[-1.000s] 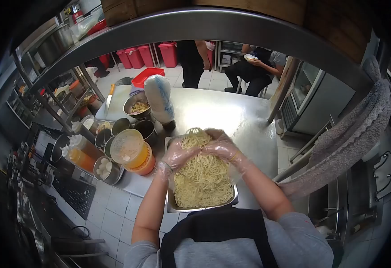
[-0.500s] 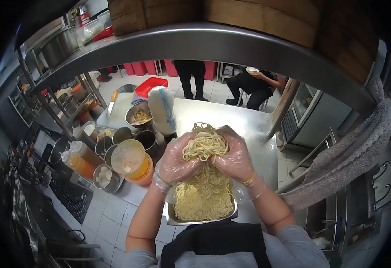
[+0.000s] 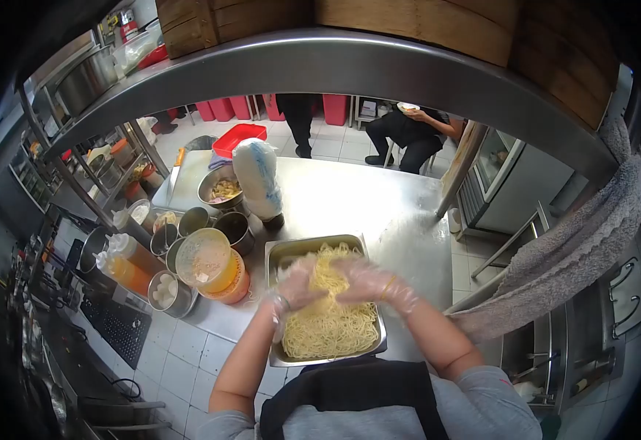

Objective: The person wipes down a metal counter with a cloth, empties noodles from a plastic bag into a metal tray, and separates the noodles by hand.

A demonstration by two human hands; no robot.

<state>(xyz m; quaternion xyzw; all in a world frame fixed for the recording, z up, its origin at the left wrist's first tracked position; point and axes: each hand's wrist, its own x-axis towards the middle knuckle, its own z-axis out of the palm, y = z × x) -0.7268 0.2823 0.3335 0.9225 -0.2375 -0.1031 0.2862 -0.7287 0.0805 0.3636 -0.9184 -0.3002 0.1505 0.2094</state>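
A rectangular steel pan point(image 3: 381, 339) stands at the near edge of the steel table, with pale thin noodles point(image 3: 331, 330) heaped in it. Over its middle, my left hand point(image 3: 300, 284) and my right hand point(image 3: 366, 281), both in clear plastic gloves, lie on either side of a strand bundle in the pan. The left fingers are smeared by motion. My right hand has its fingers spread against the noodles, and no lifted bunch shows in it. Part of the pan's far left floor is bare.
Left of the pan are an orange-filled tub point(image 3: 207, 260), a steel pot of eggs point(image 3: 168, 292), squeeze bottles point(image 3: 124, 268) and a wrapped upright stack point(image 3: 257, 176). A knife point(image 3: 177, 167) lies beyond. A towel point(image 3: 562, 271) hangs right. Two people are behind the table.
Both hands have come down from above the pan and moved apart a little. The noodle bunch they held up is now in the pan, whose far end shows.
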